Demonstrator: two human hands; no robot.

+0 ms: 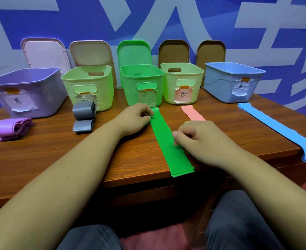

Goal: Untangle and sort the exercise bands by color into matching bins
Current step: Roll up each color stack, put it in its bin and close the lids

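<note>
A green band [168, 143] lies flat in a long strip from the green bin [141, 83] to the table's front edge. My left hand [135, 118] pinches its far left edge. My right hand [192, 136], fingers curled, pinches the band's right edge at mid length. A pink band [192, 112] lies flat below the light green bin [182, 82], partly hidden by my right hand. A blue band [278, 130] stretches along the right side, near the blue bin [233, 82]. Two grey folded bands [83, 116] and a folded purple band [11, 129] lie at the left.
A purple bin [26, 91] and another light green bin [87, 85] stand at the back left. Lids [134, 51] lean against the blue wall behind the bins. The wooden table's [58, 150] front edge runs just before my knees.
</note>
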